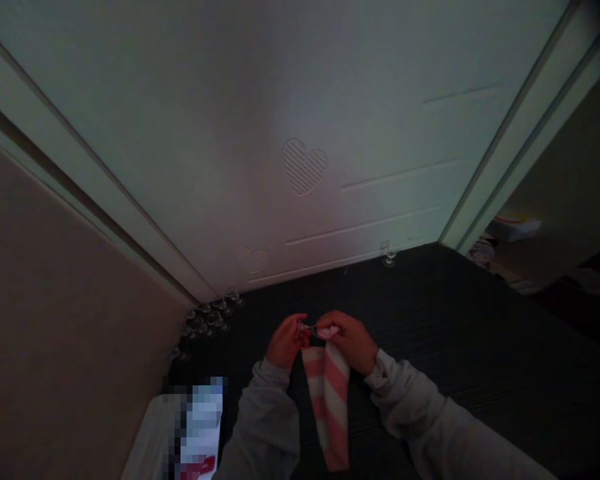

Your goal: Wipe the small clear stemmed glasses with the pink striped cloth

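Observation:
My left hand (284, 341) is closed around a small clear piece, which looks like a little stemmed glass (306, 328). My right hand (351, 339) grips a pink and white striped cloth (330, 393) and presses a bunched end of it against the glass, between the two hands. The rest of the cloth hangs down between my forearms. Fingers cover much of the glass, so its full shape is hidden.
Several small clear stemmed glasses (214, 319) stand grouped in the dark table's (430, 373) back left corner. Another small glass (389, 257) stands by the white panel (360, 107) with heart reliefs. A lit, blurred-out screen (203, 427) lies at lower left.

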Available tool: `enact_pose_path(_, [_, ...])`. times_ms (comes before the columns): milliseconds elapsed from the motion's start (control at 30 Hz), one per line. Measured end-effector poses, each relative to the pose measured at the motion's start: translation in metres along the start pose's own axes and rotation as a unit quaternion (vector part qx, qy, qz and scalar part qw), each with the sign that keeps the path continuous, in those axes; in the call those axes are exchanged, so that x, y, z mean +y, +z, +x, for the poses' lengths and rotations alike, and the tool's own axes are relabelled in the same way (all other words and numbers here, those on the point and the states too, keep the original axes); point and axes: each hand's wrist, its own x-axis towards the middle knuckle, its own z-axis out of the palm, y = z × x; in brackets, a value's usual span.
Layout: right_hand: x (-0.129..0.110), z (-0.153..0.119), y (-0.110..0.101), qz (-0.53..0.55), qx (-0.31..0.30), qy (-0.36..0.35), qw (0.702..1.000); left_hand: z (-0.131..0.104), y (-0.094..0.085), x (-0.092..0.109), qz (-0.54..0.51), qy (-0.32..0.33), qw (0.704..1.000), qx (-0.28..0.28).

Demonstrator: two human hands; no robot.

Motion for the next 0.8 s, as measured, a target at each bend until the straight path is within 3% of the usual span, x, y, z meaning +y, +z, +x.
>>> enact_pose_path(167, [0.0013,-0.0005,0.0021,0.004,-0.004,0.017,1.0,0.0008,-0.0004,-0.0009,0.013,0.007,1.0,0.01])
enact_pose_path(400, [0.0013,-0.0027,0.0025,-0.003,-0.064,0.045,0.997,0.0009,-0.0005,-0.0003,0.005,0.008,1.0,0.011])
enact_pose_path(667, [0.0001,-0.0012,-0.0014,-0.007,-0.02,0.056,0.998,0.0004,-0.002,-0.0003,-0.027,0.002,1.0,-0.008])
enact_pose_path(800, [-0.0022,0.0005,-0.0011,-0.009,0.007,0.017,1.0,0.0004,-0.0023,-0.0001,-0.018,0.001,1.0,-0.016])
